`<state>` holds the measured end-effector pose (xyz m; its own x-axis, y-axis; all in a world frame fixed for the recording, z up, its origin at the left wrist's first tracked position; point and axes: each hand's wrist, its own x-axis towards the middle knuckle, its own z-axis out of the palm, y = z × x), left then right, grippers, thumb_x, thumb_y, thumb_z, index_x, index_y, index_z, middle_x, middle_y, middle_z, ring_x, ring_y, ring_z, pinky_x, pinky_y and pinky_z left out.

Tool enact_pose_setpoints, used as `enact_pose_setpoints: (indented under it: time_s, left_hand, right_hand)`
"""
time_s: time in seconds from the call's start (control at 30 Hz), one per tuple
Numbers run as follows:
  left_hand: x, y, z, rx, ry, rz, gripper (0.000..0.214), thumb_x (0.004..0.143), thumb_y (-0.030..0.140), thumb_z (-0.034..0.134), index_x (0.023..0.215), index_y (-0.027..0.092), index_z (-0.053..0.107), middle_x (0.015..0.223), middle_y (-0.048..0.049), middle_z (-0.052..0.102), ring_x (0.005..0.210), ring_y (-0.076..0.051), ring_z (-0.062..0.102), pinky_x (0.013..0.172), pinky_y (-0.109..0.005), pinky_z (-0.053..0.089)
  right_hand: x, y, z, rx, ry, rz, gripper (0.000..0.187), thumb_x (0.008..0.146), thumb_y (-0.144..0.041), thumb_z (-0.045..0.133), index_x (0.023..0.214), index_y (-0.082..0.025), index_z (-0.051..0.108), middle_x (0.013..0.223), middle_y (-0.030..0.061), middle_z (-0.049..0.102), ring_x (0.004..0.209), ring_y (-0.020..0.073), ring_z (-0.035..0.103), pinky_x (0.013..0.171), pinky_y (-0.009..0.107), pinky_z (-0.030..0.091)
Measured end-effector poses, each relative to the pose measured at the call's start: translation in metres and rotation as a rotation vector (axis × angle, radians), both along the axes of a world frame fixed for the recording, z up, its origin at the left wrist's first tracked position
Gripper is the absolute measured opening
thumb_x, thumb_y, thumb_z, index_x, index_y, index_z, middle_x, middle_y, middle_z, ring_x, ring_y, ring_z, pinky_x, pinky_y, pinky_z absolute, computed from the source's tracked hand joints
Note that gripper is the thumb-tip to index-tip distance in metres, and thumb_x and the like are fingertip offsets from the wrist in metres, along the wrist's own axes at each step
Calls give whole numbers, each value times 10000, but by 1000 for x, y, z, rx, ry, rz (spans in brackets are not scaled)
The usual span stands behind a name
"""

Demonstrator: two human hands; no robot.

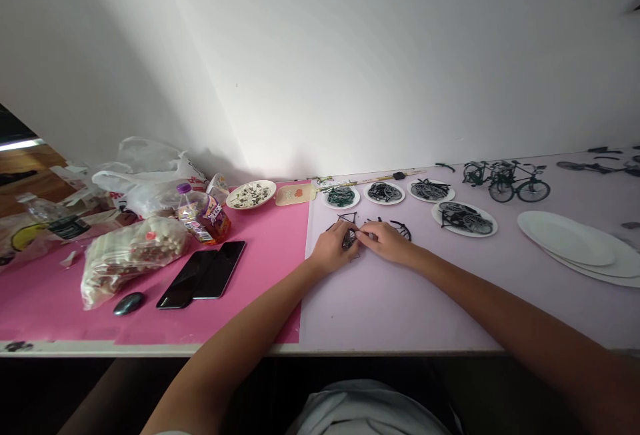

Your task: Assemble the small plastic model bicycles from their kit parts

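Note:
My left hand (332,248) is closed around a small spoked model bicycle wheel (349,239), partly hidden by the fingers. Thumb and fingertips of my right hand (389,242) are pinched together at the wheel's right side; whatever lies between them is too small to make out. Just beyond the hands lies a thin dark bicycle frame piece (349,217). A curved black part (401,229) rests behind my right hand. White plates stand behind: one with green parts (340,196), one with black parts (384,192), and others with grey wheels (465,218).
Assembled model bicycles (520,183) stand at back right, near stacked white plates (570,238). On the pink left side are two phones (220,271), a mouse-like dark object (129,303), a bag of white sticks (135,251), a drink bottle (204,215) and a plastic bag (150,178).

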<state>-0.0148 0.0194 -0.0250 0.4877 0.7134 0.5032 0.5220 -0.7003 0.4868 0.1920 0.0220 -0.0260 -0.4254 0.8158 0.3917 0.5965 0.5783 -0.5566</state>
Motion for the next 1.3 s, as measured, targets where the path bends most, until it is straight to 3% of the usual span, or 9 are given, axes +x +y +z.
enact_pose_setpoints:
  time_s: [1.3]
  left_hand:
    - [0,1,0,-13,35,3,222,902,236,609,1124,224,624,1078,-63,723,931,-200,699,847,-325,556]
  right_hand:
    - [1,2,-1,-20,-23,4,297,995,-344,530,748,-202,614,771,32,666,702,180,568,688,307,418]
